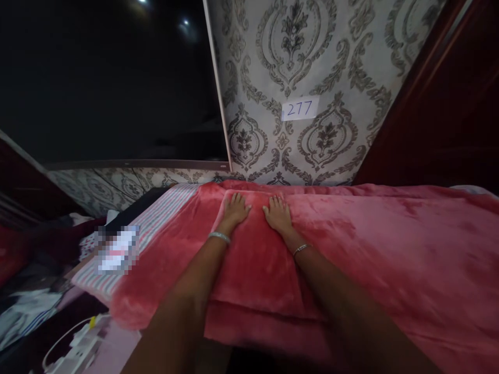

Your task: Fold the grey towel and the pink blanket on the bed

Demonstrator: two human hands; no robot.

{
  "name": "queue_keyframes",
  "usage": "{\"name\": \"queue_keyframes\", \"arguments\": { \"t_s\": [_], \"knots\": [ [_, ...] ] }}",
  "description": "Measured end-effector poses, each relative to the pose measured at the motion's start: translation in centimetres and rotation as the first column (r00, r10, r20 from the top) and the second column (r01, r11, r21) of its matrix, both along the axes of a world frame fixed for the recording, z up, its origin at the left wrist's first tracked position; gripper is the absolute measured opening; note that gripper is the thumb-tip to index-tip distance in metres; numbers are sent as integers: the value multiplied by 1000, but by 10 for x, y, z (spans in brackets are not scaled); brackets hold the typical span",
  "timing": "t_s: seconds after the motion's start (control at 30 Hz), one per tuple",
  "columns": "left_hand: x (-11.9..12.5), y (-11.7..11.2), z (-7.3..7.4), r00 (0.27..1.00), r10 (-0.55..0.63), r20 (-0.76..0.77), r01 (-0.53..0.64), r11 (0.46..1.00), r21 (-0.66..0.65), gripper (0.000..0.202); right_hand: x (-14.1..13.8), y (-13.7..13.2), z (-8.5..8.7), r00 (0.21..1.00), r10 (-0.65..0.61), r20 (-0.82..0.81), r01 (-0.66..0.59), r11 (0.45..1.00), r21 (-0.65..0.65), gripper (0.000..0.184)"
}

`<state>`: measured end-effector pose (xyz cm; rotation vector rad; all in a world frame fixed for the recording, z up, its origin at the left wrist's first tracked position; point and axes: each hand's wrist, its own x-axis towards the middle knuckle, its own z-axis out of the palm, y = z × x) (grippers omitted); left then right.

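Note:
A plush red blanket (390, 249) lies folded across a bed, with a folded layer under my hands. My left hand (235, 209) rests flat on the blanket near its far edge, fingers stretched out, a silver bangle on the wrist. My right hand (277, 212) lies flat beside it, a hand's width to the right, fingers spread, a thin bangle on its wrist. Neither hand holds anything. Both forearms reach forward over the blanket's near fold.
A striped sheet (156, 223) shows under the blanket at left. Patterned wallpaper with a paper label reading 277 (300, 108) is behind the bed. A dark screen (109, 78) hangs at left. White cables and clutter (74, 343) lie at lower left. Dark wooden furniture (448, 104) stands at right.

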<state>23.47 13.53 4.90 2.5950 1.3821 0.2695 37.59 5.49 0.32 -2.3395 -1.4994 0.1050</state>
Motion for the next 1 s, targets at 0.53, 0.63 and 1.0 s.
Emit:
{"name": "queue_keyframes", "arguments": {
  "t_s": [0.53,0.63,1.0],
  "knots": [
    [-9,19,-22,994,42,-103,-50,996,-77,73,5,2,-10,1000,-5,27,7,998,-60,66],
    [-10,16,-22,995,45,-84,-49,997,-51,72,5,0,-7,1000,-5,-1,5,999,-54,65],
    [-8,17,-27,994,55,-93,-55,998,8,71,16,12,31,999,19,38,-18,1000,-23,61]
  ]
}}
